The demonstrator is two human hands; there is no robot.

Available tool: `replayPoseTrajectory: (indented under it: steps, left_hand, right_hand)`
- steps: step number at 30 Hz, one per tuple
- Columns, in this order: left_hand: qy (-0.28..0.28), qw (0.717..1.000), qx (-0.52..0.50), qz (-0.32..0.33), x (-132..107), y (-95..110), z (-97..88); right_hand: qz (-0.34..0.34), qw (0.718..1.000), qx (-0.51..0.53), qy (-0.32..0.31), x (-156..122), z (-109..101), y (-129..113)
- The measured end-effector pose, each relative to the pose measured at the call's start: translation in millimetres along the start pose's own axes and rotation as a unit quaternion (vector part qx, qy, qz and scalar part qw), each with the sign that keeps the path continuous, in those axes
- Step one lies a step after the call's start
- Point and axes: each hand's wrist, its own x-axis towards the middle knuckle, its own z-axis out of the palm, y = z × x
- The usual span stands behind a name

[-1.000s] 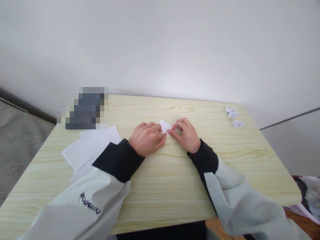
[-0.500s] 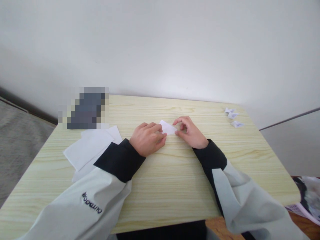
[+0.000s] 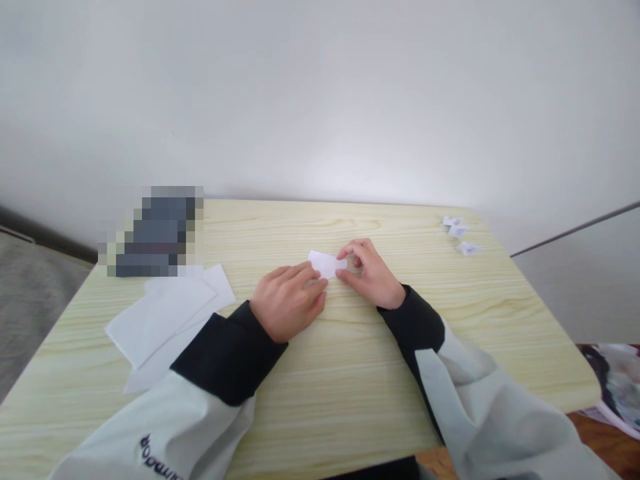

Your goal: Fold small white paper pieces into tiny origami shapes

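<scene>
A small piece of folded white paper (image 3: 324, 265) lies at the middle of the wooden table, between my hands. My left hand (image 3: 287, 301) holds its left and near edge, with thumb and fingertips on it. At the right end of the paper, my right hand (image 3: 369, 275) pinches it between thumb and index finger. That end looks narrow and blunt, and part of it is hidden by the fingertips. Both hands rest low over the tabletop.
White paper sheets (image 3: 163, 313) lie overlapping at the left, partly under my left sleeve. Behind them is a dark, blurred-out object (image 3: 157, 230). Three small folded white paper pieces (image 3: 469, 249) sit at the far right. A white wall (image 3: 330, 100) stands behind the table (image 3: 340, 380).
My right index finger has closed down onto the paper's right end, which was a sharp point and now looks blunt. The view has shifted slightly.
</scene>
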Motion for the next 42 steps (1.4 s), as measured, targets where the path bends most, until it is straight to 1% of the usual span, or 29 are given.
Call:
replayPoseTrajectory:
  steps: [4, 7, 14, 17, 19, 22, 25, 30, 33, 36, 38, 40, 42]
  left_hand:
    - [0.017, 1.000, 0.007, -0.011, 0, 4, -0.4]
    - [0.017, 1.000, 0.012, -0.012, 1, 6, -0.9]
    - [0.013, 1.000, 0.012, -0.014, 1, 6, -2.3]
    - [0.011, 1.000, 0.015, -0.011, 0, 6, -2.1]
    - [0.016, 1.000, 0.018, -0.010, -1, 7, -1.3]
    - [0.022, 1.000, 0.019, -0.009, -1, 8, 0.1]
    - [0.030, 0.999, 0.016, -0.010, -2, 8, 0.1]
    - [0.029, 0.999, 0.018, -0.016, -1, 9, -3.0]
    - [0.022, 0.999, 0.023, -0.020, 0, 9, -3.4]
    - [0.027, 0.999, 0.025, -0.019, 0, 9, -2.2]
    - [0.028, 0.999, 0.024, -0.018, 0, 9, -1.4]
    - [0.030, 0.999, 0.023, -0.017, 0, 10, -1.0]
    - [0.033, 0.999, 0.025, -0.016, 0, 10, -1.0]
  right_hand:
    - [0.005, 0.999, -0.048, 0.025, -1, 5, -8]
    - [0.013, 0.998, -0.054, 0.016, -1, 6, -11]
    - [0.017, 0.999, 0.030, 0.000, 1, -5, -2]
    - [0.010, 0.999, 0.048, -0.003, 1, -6, -1]
    - [0.020, 0.999, 0.032, 0.005, 1, -3, -4]
    - [0.032, 0.999, -0.028, 0.015, -1, 3, -9]
    - [0.034, 0.998, -0.053, 0.009, -1, 6, -12]
    - [0.029, 0.999, -0.007, -0.017, 1, 0, -8]
    - [0.018, 0.999, 0.032, -0.017, 2, -5, -3]
    - [0.013, 0.999, 0.044, -0.013, 2, -5, -1]
    - [0.026, 0.999, 0.029, -0.005, 1, -2, -3]
    - [0.042, 0.999, -0.008, 0.002, 0, 2, -8]
    - [0.040, 0.998, -0.050, 0.006, 0, 5, -13]
